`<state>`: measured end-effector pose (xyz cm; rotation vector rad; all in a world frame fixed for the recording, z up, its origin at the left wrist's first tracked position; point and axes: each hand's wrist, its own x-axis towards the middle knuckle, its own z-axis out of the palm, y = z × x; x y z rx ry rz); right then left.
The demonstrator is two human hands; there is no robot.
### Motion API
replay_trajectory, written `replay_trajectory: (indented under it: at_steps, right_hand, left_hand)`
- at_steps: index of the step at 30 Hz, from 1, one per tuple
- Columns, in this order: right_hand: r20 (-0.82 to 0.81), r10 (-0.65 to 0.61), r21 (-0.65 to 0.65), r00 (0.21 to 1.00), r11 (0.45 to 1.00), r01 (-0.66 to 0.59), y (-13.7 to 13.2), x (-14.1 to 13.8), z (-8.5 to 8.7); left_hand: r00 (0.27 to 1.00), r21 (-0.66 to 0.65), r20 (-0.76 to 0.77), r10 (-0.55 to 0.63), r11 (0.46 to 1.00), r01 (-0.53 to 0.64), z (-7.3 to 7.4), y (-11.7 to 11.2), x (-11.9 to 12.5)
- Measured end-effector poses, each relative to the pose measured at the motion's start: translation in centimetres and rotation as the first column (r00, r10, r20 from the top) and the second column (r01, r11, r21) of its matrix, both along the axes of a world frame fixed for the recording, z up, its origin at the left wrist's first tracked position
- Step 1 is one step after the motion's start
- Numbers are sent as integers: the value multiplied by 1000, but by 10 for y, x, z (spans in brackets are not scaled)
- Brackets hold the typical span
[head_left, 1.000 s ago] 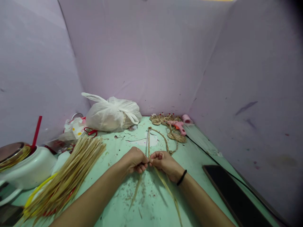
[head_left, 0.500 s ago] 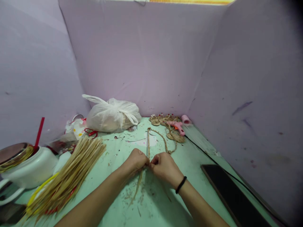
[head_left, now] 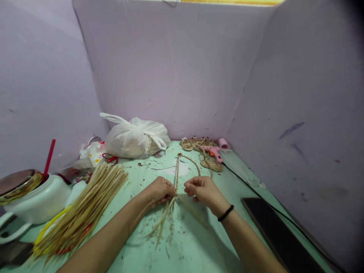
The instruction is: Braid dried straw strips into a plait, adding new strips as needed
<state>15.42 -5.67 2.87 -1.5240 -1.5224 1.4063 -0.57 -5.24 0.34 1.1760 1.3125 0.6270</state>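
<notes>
A thin straw braid point(head_left: 176, 172) runs from the back of the green table point(head_left: 193, 242) to my hands, looping round on the right. My left hand point(head_left: 159, 189) is closed and pinches the near end of the braid, where loose straw strands point(head_left: 164, 222) trail toward me. My right hand point(head_left: 201, 189), a black band on its wrist, is curled just right of the braid, with a flat pale strand running down from under it; whether the fingers grip that strand is unclear.
A bundle of straw strips point(head_left: 82, 210) lies at the left beside a white pot point(head_left: 36, 199) with a red straw. At the back sit a tied white plastic bag point(head_left: 135, 136), coiled braid pieces point(head_left: 209, 163) and a pink glue gun point(head_left: 212, 151). A dark tablet point(head_left: 281, 239) lies at right. Purple walls enclose the table.
My right hand has moved away from the left, up and to the right, opening a gap at the braid. The loose strands below have fanned out. The left hand has held its place.
</notes>
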Motion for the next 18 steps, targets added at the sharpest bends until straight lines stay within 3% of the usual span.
replay_trajectory:
  at_steps: [2, 6, 10, 13, 18]
  right_hand:
    - [-134, -95, -104, 986, 991, 81, 0, -3, 0]
    - [-286, 0, -260, 958, 963, -77, -3, -16, -11]
    - [-155, 7, -167, 988, 985, -34, 1, -21, -27]
    - [-122, 40, -102, 992, 993, -53, 4, -19, -34]
    - [-192, 21, -146, 981, 988, -50, 1, -21, -34]
  left_hand:
    - [1000, 9, 30, -8, 1000, 8, 1, 0, 0]
    - [999, 14, 31, -24, 1000, 23, 2, 0, 2]
    - [998, 33, -45, -39, 999, 41, 7, -2, 3]
    - [978, 94, -188, -92, 989, 111, 15, -3, 1]
    - [862, 110, -501, -75, 983, 149, 29, -11, 3]
